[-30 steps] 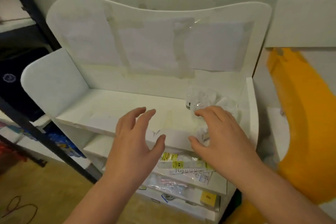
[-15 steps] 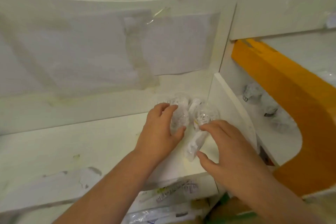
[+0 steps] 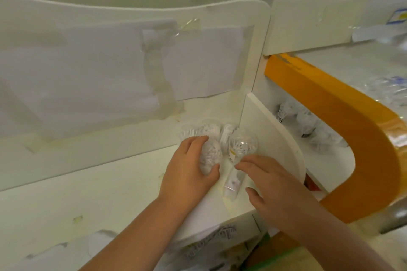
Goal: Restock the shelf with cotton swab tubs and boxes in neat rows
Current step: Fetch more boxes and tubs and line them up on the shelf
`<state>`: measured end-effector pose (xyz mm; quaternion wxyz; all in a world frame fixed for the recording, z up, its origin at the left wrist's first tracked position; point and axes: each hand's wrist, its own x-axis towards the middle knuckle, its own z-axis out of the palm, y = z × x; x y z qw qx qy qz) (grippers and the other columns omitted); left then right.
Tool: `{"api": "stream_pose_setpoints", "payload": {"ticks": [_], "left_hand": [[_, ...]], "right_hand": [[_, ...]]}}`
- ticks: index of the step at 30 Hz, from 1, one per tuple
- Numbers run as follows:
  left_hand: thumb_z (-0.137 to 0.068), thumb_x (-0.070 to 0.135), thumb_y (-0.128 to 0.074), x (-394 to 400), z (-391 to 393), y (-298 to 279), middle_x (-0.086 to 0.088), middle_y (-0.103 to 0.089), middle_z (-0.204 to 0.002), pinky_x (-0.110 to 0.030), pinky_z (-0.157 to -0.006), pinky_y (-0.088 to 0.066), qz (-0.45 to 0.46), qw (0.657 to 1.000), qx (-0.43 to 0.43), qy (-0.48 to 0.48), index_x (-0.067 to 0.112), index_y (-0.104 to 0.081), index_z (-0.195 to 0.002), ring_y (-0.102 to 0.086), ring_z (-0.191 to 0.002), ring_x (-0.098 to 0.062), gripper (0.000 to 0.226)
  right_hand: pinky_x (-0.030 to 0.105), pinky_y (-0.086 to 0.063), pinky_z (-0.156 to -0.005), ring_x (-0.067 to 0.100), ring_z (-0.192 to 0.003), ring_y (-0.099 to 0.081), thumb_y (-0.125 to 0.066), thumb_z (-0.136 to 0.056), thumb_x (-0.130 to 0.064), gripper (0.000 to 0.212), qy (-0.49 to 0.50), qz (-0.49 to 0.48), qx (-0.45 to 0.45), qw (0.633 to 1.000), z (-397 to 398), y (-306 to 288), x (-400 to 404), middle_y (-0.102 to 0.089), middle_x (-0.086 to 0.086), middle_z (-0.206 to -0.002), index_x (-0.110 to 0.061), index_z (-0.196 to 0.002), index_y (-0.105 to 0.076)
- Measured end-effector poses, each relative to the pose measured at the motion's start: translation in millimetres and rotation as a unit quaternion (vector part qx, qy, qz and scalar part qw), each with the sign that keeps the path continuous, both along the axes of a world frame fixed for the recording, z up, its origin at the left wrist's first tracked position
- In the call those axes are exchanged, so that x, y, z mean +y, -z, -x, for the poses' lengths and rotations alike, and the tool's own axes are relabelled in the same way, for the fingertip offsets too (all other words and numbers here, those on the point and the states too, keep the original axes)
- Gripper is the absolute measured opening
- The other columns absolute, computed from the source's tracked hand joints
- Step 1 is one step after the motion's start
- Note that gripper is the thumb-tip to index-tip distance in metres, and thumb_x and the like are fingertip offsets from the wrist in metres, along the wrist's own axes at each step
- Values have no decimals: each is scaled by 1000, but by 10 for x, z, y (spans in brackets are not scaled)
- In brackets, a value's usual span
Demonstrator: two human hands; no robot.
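Note:
Several clear cotton swab tubs [image 3: 209,131] are bunched in the back right corner of the white top shelf [image 3: 88,193]. My left hand [image 3: 189,171] wraps around one clear tub [image 3: 210,153] lying on its side. One more tub [image 3: 242,143] lies with its round end toward the back wall. Its narrow end [image 3: 231,185] points toward me. My right hand [image 3: 271,185] hovers over that narrow end with thumb and fingers spread, and I cannot tell whether it touches the tub.
The shelf's white side panel [image 3: 275,152] rises just right of the tubs. Beyond it stands an orange-edged unit [image 3: 352,121] with more clear tubs [image 3: 308,123] on its shelf. Packaged items [image 3: 211,244] show on the lower shelf beneath. Taped paper [image 3: 110,68] covers the back panel.
Both hands have gone from hovering at the shelf's front edge to the back right corner. My left hand has closed around a tub; the view has shifted right and closer.

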<state>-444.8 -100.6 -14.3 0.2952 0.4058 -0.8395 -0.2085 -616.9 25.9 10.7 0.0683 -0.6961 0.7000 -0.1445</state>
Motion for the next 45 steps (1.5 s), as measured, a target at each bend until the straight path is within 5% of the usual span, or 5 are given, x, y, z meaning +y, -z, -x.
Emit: {"api": "stream_pose_setpoints", "payload": {"ticks": [6,11,18,33,45], "left_hand": [[-74,42,-72,80,-410,-183,20,-45,-130,-1,-92,-29,12,999,34,-30,32,-46,-134,-45,-115,4,66],[-75,39,-74,136,-677,-271,22,-45,-129,3,-91,-26,19,997,50,-54,34,-46,-133,-43,-113,10,65],[-74,38,-76,158,-901,-322,23,-45,-130,2,-94,-24,29,994,75,-79,37,-46,-132,-39,-118,15,65],[-75,38,-77,173,-785,-475,25,-44,-129,-12,-94,-35,41,994,91,-46,40,-45,-132,-45,-116,7,66],[-73,35,-78,1361,49,-911,28,-45,-124,-19,-95,-40,69,992,104,3,49,-41,-128,-47,-116,5,67]], "right_hand": [[20,-50,-86,9,-96,-60,-82,-55,-6,59,-140,12,121,983,66,111,-322,-64,-11,-107,-26,-108,-68],[26,-52,-79,13,-90,-60,-78,-62,-10,50,-181,-39,182,966,36,35,-548,-63,-9,-102,-25,-107,-66],[30,-44,-96,13,-109,-48,-61,-89,-27,37,-198,-65,221,953,-42,-46,-621,-51,-10,-119,-28,-125,-53],[18,-38,-101,2,-122,-42,-48,-97,-38,41,-82,-10,67,994,30,-249,-116,-49,-18,-134,-33,-138,-47],[15,-48,-75,-1,-97,-54,-64,-87,-43,41,-12,70,-69,995,589,-730,1397,-54,-28,-102,-36,-127,-57]]}}
